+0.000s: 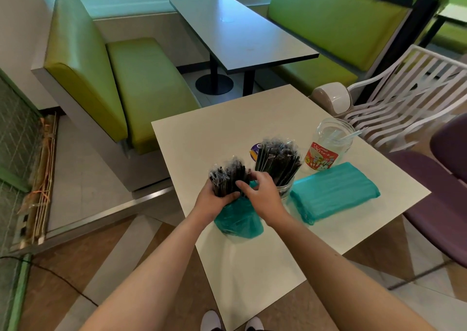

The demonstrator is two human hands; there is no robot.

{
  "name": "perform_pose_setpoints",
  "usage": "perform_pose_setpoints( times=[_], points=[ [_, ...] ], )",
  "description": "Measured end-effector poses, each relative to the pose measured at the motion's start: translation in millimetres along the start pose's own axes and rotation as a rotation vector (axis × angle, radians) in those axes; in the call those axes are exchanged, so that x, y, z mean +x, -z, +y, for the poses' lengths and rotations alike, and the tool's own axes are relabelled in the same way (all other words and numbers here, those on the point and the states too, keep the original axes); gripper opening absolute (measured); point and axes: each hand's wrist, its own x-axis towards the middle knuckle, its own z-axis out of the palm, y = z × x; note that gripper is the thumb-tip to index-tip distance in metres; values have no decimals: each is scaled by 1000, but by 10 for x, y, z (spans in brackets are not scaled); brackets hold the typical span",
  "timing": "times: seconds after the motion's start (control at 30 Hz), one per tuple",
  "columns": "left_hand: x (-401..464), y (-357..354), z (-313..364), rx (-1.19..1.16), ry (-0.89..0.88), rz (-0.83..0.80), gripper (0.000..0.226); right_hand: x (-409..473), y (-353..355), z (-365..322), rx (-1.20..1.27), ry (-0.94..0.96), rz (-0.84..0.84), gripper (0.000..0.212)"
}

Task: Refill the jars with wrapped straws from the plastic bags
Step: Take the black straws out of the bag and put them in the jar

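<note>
On the white table (pixel 252 255) stands an open teal plastic bag (pixel 238 219) with a bundle of black wrapped straws (pixel 227 179) sticking out of its top. My left hand (pixel 212 202) grips that bundle from the left. My right hand (pixel 262 194) curls its fingers on the bundle's right side at the bag's mouth. Just behind stands a clear jar (pixel 285 190) packed with black wrapped straws (pixel 278 159). A second clear jar (pixel 328 146) with a red label stands further right and holds only a few pale straws. A full teal bag (pixel 333 194) lies flat on the right.
A white slatted chair (pixel 404 98) and a purple seat (pixel 439 204) flank the table's right side. A green booth bench (pixel 141 85) and a grey table (pixel 240 32) lie beyond. A small round purple and yellow item (pixel 255 151) sits behind the filled jar.
</note>
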Motion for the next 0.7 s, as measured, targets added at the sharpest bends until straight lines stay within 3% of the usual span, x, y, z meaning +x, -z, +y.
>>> perform_pose_setpoints(
  times=[0.17, 0.27, 0.6, 0.7],
  points=[
    [-44, -33, 44, 3, 10, -21, 63, -21, -21, 19, -44, 52, 71, 13],
    [-70, -55, 82, 2, 19, -35, 60, -49, -33, 13, 9, 46, 23, 4],
    [-87, -55, 102, -7, 52, -27, 50, -117, 12, 16, 165, -11, -34, 26],
    [-89, -48, 85, -24, 66, -33, 55, -98, 21, 35, 136, -23, 4, 17]
  ],
)
